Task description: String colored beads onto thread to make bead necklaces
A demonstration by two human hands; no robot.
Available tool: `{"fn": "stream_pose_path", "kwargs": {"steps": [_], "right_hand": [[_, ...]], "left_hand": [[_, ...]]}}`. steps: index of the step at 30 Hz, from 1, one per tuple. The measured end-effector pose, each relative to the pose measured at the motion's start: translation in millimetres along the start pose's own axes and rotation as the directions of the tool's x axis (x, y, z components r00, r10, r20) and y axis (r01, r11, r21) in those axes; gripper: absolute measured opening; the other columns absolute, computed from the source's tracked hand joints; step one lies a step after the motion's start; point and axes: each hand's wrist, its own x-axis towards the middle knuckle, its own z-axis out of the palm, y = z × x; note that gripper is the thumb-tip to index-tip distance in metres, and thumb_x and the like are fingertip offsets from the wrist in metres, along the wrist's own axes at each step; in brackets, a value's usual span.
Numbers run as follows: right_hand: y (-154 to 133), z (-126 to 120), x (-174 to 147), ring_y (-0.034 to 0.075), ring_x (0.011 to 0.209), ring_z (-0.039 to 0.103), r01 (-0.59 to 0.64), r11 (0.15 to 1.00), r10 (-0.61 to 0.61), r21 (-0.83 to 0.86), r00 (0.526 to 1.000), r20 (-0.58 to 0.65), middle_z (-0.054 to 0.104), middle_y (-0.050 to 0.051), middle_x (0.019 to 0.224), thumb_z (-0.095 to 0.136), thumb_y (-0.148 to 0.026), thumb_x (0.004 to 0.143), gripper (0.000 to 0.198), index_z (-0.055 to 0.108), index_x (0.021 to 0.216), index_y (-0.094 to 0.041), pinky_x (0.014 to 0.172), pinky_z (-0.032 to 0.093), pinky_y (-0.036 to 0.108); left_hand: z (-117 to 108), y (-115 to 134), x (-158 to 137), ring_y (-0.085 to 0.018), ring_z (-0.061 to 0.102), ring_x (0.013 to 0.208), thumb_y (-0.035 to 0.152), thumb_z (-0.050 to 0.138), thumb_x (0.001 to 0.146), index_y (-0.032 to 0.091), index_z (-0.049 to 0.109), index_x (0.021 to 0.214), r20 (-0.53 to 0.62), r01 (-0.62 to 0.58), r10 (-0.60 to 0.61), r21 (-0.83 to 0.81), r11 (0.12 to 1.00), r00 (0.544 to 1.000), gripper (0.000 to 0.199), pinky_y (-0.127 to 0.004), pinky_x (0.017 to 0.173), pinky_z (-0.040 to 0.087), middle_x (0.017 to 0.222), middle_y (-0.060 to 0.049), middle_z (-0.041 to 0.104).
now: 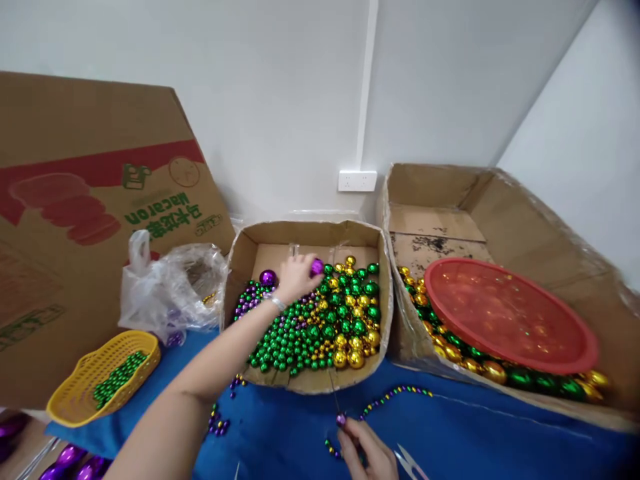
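My left hand (298, 277) reaches into the middle cardboard box (385, 293), its thumb and fingers closed around a large purple bead (317, 267). Under and beside it lie many small green beads (285, 343), with larger green and gold beads (357, 327) to the right. Another large purple bead (268, 277) rests left of the hand. At the bottom, my right hand (367, 450) pinches a small purple bead (341, 420) from which a thin needle or wire (335, 390) points up toward the box. A string of small coloured beads (397, 393) curves beside this hand.
At right a bigger box (500, 200) holds gold and green balls under a red plastic basin (515, 317). Scissors (411, 463) lie by my right hand on the blue cloth (295, 433). Leftward are a yellow basket (75, 393) and a clear plastic bag (150, 293).
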Motion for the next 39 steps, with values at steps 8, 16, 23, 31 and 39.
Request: {"fn": "stream_pose_path", "kwargs": {"steps": [8, 16, 23, 31, 39], "right_hand": [[-23.3, -8.2, 6.9, 0.014, 0.071, 0.062, -0.039, 0.999, 0.044, -0.026, 0.978, 0.205, 0.066, 0.004, 0.078, 0.046, -0.030, 0.096, 0.023, 0.066, 0.092, -0.020, 0.068, 0.048, 0.020], [-18.8, -8.6, -4.9, 0.013, 0.071, 0.062, -0.104, 0.994, 0.107, -0.025, 0.977, 0.182, 0.066, 0.002, 0.078, 0.048, -0.030, 0.096, 0.019, 0.063, 0.091, -0.020, 0.067, 0.047, 0.019], [-13.2, -6.0, -10.8, 0.013, 0.068, 0.064, -0.074, 0.996, 0.080, -0.040, 0.981, 0.174, 0.068, 0.002, 0.077, 0.050, -0.032, 0.095, 0.019, 0.065, 0.091, -0.021, 0.066, 0.049, 0.017], [-17.0, -0.7, -12.5, 0.013, 0.065, 0.063, -0.064, 0.997, 0.072, -0.050, 0.979, 0.189, 0.066, 0.002, 0.074, 0.049, -0.032, 0.095, 0.019, 0.064, 0.090, -0.021, 0.064, 0.049, 0.017], [-18.6, 1.3, -15.1, 0.013, 0.067, 0.064, -0.048, 0.998, 0.055, -0.042, 0.983, 0.174, 0.067, 0.002, 0.076, 0.049, -0.030, 0.095, 0.018, 0.064, 0.091, -0.022, 0.065, 0.049, 0.016]], "left_hand": [[3.0, -132.9, -12.8, -0.047, 0.040, 0.119, 0.029, 0.054, 0.078, 0.010, 0.047, 0.133, -0.011, 0.204, -0.204, 0.132, 0.970, 0.979, 0.058, -0.061, 0.091, 0.035, 0.131, -0.027, 0.047], [28.2, -65.5, -59.9, -0.033, 0.046, 0.120, 0.034, 0.047, 0.090, 0.013, 0.054, 0.124, -0.211, -0.159, 0.091, -0.333, 0.929, 0.973, 0.041, -0.051, 0.101, 0.036, 0.126, -0.019, 0.055], [54.5, 8.0, -133.5, -0.022, 0.059, 0.104, 0.030, 0.053, 0.091, 0.020, 0.063, 0.109, -0.089, -0.301, 0.294, -0.454, 0.839, 0.952, 0.023, -0.037, 0.093, 0.046, 0.110, -0.008, 0.066], [57.1, -25.9, -103.3, -0.023, 0.054, 0.110, 0.028, 0.051, 0.090, 0.021, 0.062, 0.112, -0.093, -0.164, 0.139, -0.371, 0.914, 0.986, 0.026, -0.038, 0.096, 0.044, 0.116, -0.009, 0.063], [53.7, -116.3, -32.6, -0.045, 0.030, 0.128, 0.029, 0.057, 0.079, 0.012, 0.056, 0.119, -0.149, 0.166, -0.221, -0.312, 0.936, 0.964, 0.044, -0.065, 0.097, 0.028, 0.128, -0.025, 0.052]]}}
